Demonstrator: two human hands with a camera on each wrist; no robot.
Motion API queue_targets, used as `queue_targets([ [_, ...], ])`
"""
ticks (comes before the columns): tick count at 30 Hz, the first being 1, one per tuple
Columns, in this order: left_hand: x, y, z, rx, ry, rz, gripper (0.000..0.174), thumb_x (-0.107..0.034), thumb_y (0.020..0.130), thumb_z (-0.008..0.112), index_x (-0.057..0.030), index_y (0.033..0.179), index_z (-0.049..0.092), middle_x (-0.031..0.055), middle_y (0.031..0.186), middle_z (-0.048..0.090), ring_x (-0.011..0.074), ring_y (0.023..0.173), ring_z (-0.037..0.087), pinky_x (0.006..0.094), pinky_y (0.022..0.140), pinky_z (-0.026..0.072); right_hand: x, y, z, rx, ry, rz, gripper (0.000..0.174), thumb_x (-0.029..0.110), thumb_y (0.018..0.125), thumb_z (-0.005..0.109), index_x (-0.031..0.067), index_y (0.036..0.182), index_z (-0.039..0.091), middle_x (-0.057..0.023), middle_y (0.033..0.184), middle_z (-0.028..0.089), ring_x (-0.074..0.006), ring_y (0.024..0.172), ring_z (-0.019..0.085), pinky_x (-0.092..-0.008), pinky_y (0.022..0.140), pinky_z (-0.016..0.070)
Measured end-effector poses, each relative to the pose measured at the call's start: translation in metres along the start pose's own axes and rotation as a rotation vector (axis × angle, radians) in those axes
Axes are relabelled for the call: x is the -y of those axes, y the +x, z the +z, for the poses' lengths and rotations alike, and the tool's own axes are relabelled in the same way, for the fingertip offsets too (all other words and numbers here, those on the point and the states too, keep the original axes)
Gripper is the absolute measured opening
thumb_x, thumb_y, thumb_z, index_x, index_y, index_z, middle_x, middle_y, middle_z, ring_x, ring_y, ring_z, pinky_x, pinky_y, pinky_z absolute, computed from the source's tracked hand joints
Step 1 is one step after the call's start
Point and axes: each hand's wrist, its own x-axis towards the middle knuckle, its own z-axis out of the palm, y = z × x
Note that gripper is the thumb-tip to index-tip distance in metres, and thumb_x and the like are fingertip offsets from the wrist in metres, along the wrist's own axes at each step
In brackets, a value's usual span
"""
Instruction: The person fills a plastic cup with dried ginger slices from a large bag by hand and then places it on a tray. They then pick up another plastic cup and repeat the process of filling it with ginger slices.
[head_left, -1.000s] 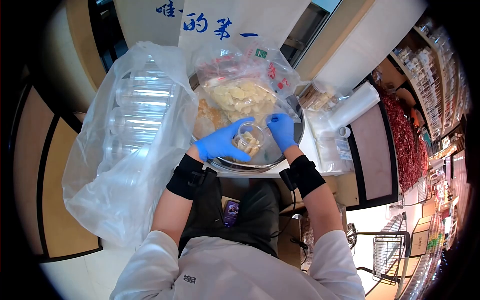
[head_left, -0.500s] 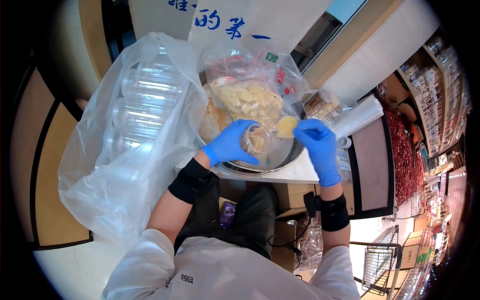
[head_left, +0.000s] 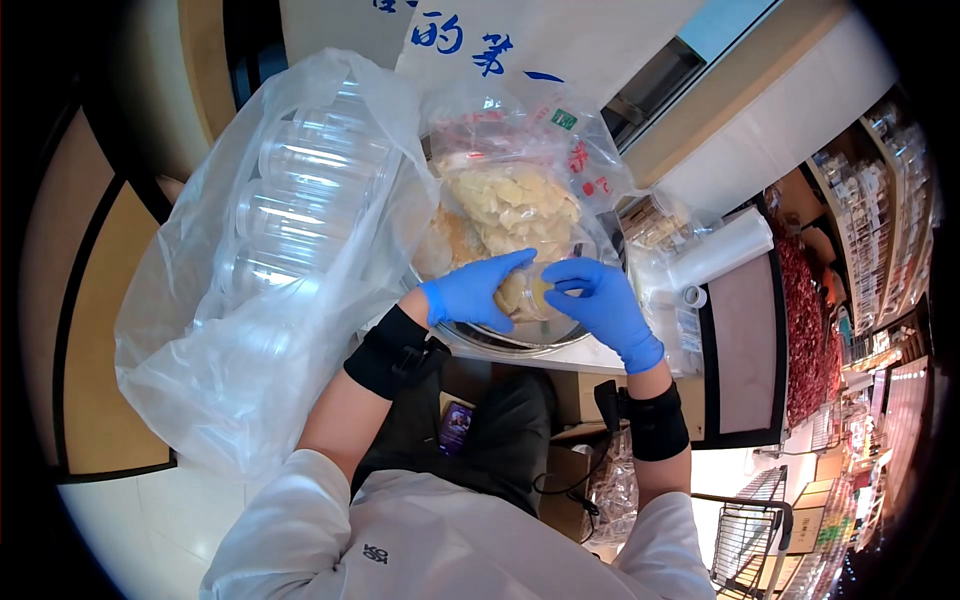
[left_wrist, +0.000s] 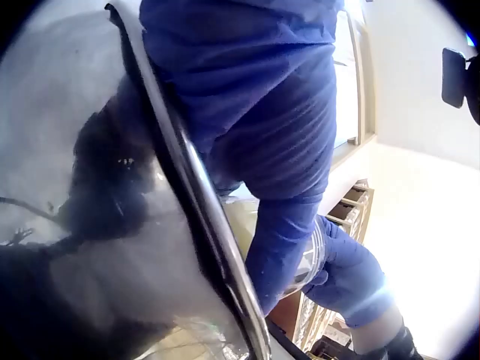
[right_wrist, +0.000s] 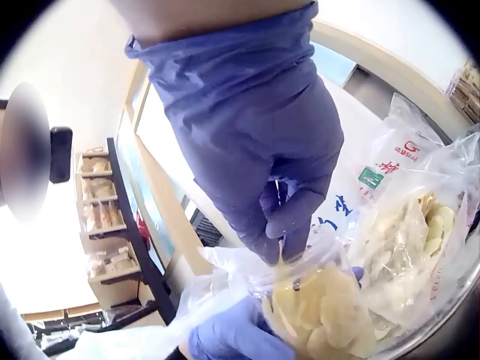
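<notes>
Blue-gloved left hand (head_left: 468, 290) curls its fingers round the clear jar (head_left: 522, 297), tilted over the bowl (head_left: 505, 347). Right of it, the right hand (head_left: 603, 303) pinches a pale slice (head_left: 545, 290) at its mouth. Filling, seemingly; next needs a release well inside.

The jar (head_left: 527, 295) is over the bowl (head_left: 497, 341), slice bag (head_left: 515, 205) behind, bag of jars (head_left: 285, 230) left.

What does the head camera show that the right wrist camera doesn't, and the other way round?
Only the head view: the big clear bag of empty jars and the film roll. Only the right wrist view: close up, the right hand pinching a pale slice at the mouth of the small jar. Both: that jar, held by the left hand, and the bag of slices.
</notes>
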Motion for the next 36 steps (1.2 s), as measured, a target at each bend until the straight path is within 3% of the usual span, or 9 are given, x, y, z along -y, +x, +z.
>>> queue_targets([
  [3, -0.009, -0.003, -0.004, -0.031, 0.068, -0.145, 0.095, -0.025, 0.065, 0.082, -0.0057, 0.145, 0.034, 0.0185, 0.138, 0.048, 0.0291, 0.125, 0.049, 0.0352, 0.105, 0.0384, -0.006, -0.003, -0.008, -0.071, 0.089, 0.033, 0.024, 0.006, 0.081, 0.072, 0.0033, 0.105, 0.068, -0.0035, 0.099, 0.069, -0.0102, 0.083, 0.064, -0.0239, 0.073, 0.0517],
  [8, -0.015, -0.001, -0.004, -0.025, 0.108, -0.138, 0.093, -0.033, 0.066, 0.083, -0.0073, 0.144, 0.038, 0.0186, 0.133, 0.053, 0.0310, 0.121, 0.053, 0.0358, 0.102, 0.0405, -0.010, -0.005, -0.010, -0.143, 0.363, 0.164, 0.021, 0.004, 0.080, 0.073, 0.0022, 0.101, 0.070, -0.0044, 0.093, 0.070, -0.0086, 0.078, 0.064, -0.0215, 0.072, 0.0508],
  [10, -0.018, 0.001, -0.002, 0.001, 0.097, -0.164, 0.094, -0.035, 0.066, 0.083, -0.0082, 0.144, 0.038, 0.0187, 0.132, 0.054, 0.0316, 0.120, 0.054, 0.0363, 0.102, 0.0409, -0.005, -0.002, -0.005, -0.062, 0.253, 0.368, 0.020, 0.003, 0.080, 0.073, 0.0009, 0.100, 0.070, -0.0047, 0.092, 0.070, -0.0086, 0.078, 0.064, -0.0210, 0.072, 0.0508],
  [20, -0.010, 0.003, 0.004, -0.013, 0.163, -0.107, 0.095, -0.045, 0.064, 0.083, -0.0076, 0.141, 0.041, 0.0212, 0.127, 0.058, 0.0358, 0.115, 0.057, 0.0386, 0.099, 0.0431, -0.019, 0.002, 0.015, -0.159, 0.404, 0.304, 0.019, 0.002, 0.080, 0.073, 0.0005, 0.098, 0.069, -0.0037, 0.089, 0.069, -0.0089, 0.083, 0.063, -0.0220, 0.075, 0.0496],
  [23, -0.010, 0.004, 0.008, -0.038, 0.214, -0.185, 0.095, -0.049, 0.063, 0.083, -0.0041, 0.137, 0.045, 0.0219, 0.122, 0.060, 0.0363, 0.112, 0.059, 0.0388, 0.096, 0.0451, -0.018, 0.001, 0.013, -0.212, 0.510, 0.380, 0.017, 0.003, 0.080, 0.073, 0.0016, 0.097, 0.069, -0.0026, 0.087, 0.069, -0.0062, 0.071, 0.060, -0.0196, 0.062, 0.0468],
  [25, -0.008, 0.005, 0.009, -0.052, 0.252, -0.264, 0.095, -0.051, 0.061, 0.083, -0.0020, 0.134, 0.047, 0.0222, 0.120, 0.061, 0.0363, 0.110, 0.060, 0.0389, 0.095, 0.0459, -0.026, 0.000, 0.010, -0.239, 0.642, 0.465, 0.017, 0.006, 0.080, 0.073, 0.0024, 0.097, 0.069, -0.0012, 0.085, 0.069, -0.0029, 0.059, 0.054, -0.0182, 0.049, 0.0387],
  [28, -0.006, 0.005, 0.008, 0.022, 0.274, -0.256, 0.097, -0.054, 0.060, 0.083, 0.0012, 0.132, 0.048, 0.0229, 0.116, 0.062, 0.0362, 0.108, 0.060, 0.0386, 0.093, 0.0467, -0.038, -0.002, 0.017, -0.244, 0.648, 0.410, 0.017, 0.008, 0.081, 0.072, 0.0028, 0.097, 0.069, -0.0002, 0.083, 0.068, -0.0013, 0.053, 0.049, -0.0178, 0.043, 0.0337],
  [32, -0.009, 0.004, 0.011, 0.039, 0.334, -0.254, 0.098, -0.059, 0.061, 0.080, 0.0007, 0.131, 0.048, 0.0244, 0.115, 0.062, 0.0376, 0.106, 0.061, 0.0390, 0.092, 0.0478, -0.018, -0.009, 0.012, -0.123, 0.497, 0.427, 0.017, 0.007, 0.081, 0.071, 0.0028, 0.097, 0.067, 0.0004, 0.082, 0.067, -0.0008, 0.052, 0.048, -0.0174, 0.043, 0.0328],
  [36, -0.017, 0.003, 0.011, 0.052, 0.413, -0.296, 0.097, -0.064, 0.062, 0.077, -0.0011, 0.131, 0.049, 0.0249, 0.115, 0.062, 0.0388, 0.105, 0.061, 0.0391, 0.091, 0.0483, -0.038, -0.006, 0.012, -0.037, 0.516, 0.296, 0.018, 0.002, 0.082, 0.068, 0.0023, 0.100, 0.064, -0.0012, 0.087, 0.066, -0.0047, 0.067, 0.057, -0.0195, 0.059, 0.0446],
])
